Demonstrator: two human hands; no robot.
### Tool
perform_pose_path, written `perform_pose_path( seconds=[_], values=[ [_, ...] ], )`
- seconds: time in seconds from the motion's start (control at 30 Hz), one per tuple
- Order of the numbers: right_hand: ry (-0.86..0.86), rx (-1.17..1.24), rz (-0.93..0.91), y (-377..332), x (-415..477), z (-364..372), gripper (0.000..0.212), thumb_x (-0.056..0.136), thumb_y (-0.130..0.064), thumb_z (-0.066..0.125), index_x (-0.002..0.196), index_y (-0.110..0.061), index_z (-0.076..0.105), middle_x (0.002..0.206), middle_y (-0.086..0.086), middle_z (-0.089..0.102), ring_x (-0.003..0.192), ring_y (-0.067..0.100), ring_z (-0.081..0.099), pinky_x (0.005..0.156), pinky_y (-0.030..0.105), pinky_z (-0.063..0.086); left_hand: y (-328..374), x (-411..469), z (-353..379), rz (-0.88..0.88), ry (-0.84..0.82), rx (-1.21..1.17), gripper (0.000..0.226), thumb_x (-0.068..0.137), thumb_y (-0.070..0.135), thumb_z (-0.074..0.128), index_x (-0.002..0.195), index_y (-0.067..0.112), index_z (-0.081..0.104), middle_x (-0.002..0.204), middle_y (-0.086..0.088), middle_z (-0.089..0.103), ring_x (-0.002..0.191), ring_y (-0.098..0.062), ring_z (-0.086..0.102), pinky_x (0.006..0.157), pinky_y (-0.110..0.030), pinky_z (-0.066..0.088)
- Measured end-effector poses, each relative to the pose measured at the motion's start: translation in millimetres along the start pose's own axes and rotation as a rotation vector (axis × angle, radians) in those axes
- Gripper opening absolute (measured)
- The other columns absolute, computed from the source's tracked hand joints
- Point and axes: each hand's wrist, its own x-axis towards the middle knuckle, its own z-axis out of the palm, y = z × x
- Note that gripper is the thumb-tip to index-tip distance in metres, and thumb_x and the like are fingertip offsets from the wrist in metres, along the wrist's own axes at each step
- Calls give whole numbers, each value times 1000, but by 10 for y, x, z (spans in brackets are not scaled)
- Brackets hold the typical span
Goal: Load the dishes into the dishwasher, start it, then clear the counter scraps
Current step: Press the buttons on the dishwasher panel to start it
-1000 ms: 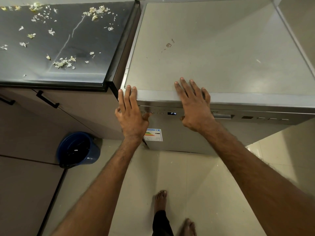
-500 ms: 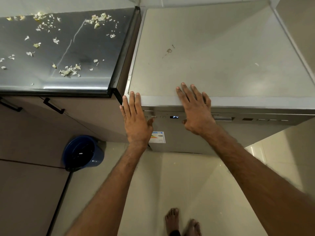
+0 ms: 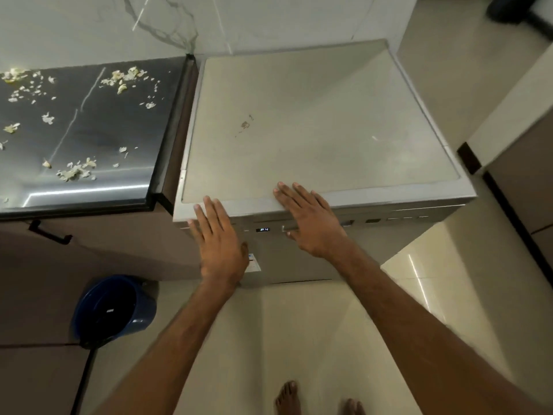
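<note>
Beside the counter [image 3: 89, 139] stands the dishwasher [image 3: 314, 130], door shut. It is probably a heavy, rigid box that won't shift, and its front strip of buttons wants only light fingertip presses. The top is matt grey with a small stain, and the display [image 3: 263, 229] reads P4. The left hand [image 3: 220, 250] and right hand [image 3: 311, 226] lie flat on its front edge, fingers straight, gripping nothing. Scraps [image 3: 74, 172] litter the counter.

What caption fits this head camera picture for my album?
Left hand and right hand rest on the closed dishwasher, display lit, while scraps litter the counter beside it.
</note>
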Motion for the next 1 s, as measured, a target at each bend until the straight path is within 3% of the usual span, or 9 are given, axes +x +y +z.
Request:
perform_pose_path(
  seconds=[0.2, 0.3, 0.4, 0.5, 0.6, 0.7, 0.87, 1.0],
  values=[
    [61, -6, 113, 529, -586, -109, 93, 94, -27, 62, 157, -37, -5, 164, -19, -12, 151, 9, -12, 123, 38, -5, 943, -69, -174, 308, -137, 17, 104, 90, 36, 59, 151, -6, -14, 159, -28, -17, 148, -44, -14, 122, -50, -3],
    [176, 140, 208, 686, -905, -80, 78, 97, -26, 59, 158, -32, 11, 166, -15, -1, 152, 8, -6, 122, 38, 4, 1494, -65, -256, 441, -215, 7, 103, 93, 43, 54, 151, -3, -17, 159, -25, -22, 148, -41, -17, 122, -51, -5],
    [482, 392, 446, 888, -1388, 132, 44, 97, -24, 61, 140, -21, 51, 152, -2, 40, 142, 12, 32, 115, 30, 31, 2001, -8, -306, 528, -282, -64, 107, 92, 48, 57, 152, 1, -20, 160, -17, -26, 149, -33, -21, 121, -55, -6],
    [434, 624, 704, 1213, -1804, 379, 21, 102, -35, 52, 109, -23, 67, 109, -7, 69, 104, 14, 63, 88, 35, 53, 2321, -6, -290, 503, -301, -89, 117, 87, 55, 61, 151, 3, -23, 160, -12, -29, 148, -29, -24, 119, -58, -9],
    [387, 880, 816, 1537, -1874, 477, 42, 104, -43, 43, 86, -18, 73, 78, -5, 73, 76, 10, 69, 73, 29, 54, 2420, -63, -185, 483, -245, -33, 127, 81, 65, 61, 150, 6, -28, 158, -8, -34, 147, -26, -28, 117, -59, -11],
    [395, 1051, 814, 1747, -1705, 442, 50, 105, -40, 41, 82, -10, 73, 72, 1, 73, 66, 9, 69, 69, 23, 54, 2412, -95, -112, 461, -184, -8, 127, 81, 66, 59, 149, 6, -29, 158, -7, -35, 147, -24, -28, 118, -60, -8],
    [378, 1087, 875, 2038, -1321, 394, 52, 104, -44, 40, 76, -11, 69, 68, 3, 72, 68, 21, 70, 78, 42, 59, 2436, -104, -69, 437, -126, -51, 116, 86, 57, 59, 153, 9, -22, 161, -5, -27, 149, -21, -24, 119, -58, -10],
    [358, 1033, 886, 2145, -1211, 398, 55, 100, -57, 39, 69, -19, 66, 62, -2, 70, 65, 21, 70, 76, 49, 59, 2438, -110, -25, 433, -88, -47, 114, 86, 55, 61, 154, 11, -20, 163, -5, -24, 150, -21, -21, 119, -58, -9]
  ],
)
